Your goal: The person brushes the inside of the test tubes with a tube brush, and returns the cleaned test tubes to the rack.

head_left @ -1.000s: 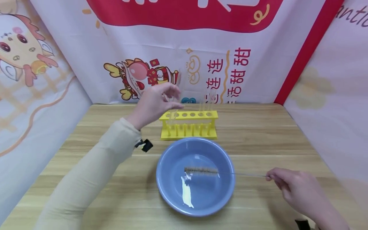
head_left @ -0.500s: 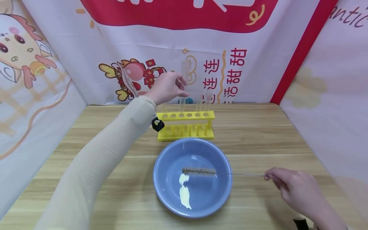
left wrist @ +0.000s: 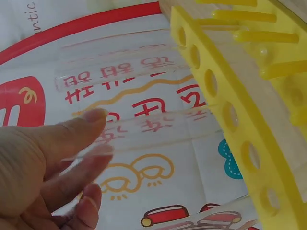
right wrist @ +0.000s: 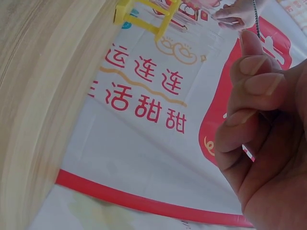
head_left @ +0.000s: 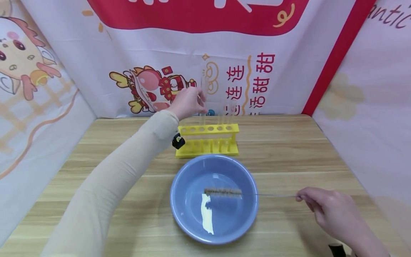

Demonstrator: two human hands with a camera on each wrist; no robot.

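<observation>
My left hand [head_left: 189,101] is above the yellow test tube rack [head_left: 208,129]. It pinches a clear test tube [left wrist: 168,128] between thumb and fingers. The tube's lower end passes through one of the rack's holes. Two more clear tubes [left wrist: 120,60] stand at the rack's right end, and another tube [left wrist: 225,213] is at its left end. My right hand [head_left: 334,210] pinches the thin wire handle of a test tube brush [head_left: 223,192]. The brush's bristled head is over the blue basin, level and pointing left. In the right wrist view, the twisted wire [right wrist: 256,19] leaves the fingertips.
The blue basin [head_left: 179,221] sits in front of the rack, with a bright reflection inside. Both are on a wood-grain table [head_left: 289,150]. Behind the table hangs a printed white and red cloth [head_left: 276,89], with printed cloth at both sides too.
My left hand has moved right along the rack with the test tube. Tilted at first, the tube is now nearly upright in a hole. The right hand and brush have hardly moved.
</observation>
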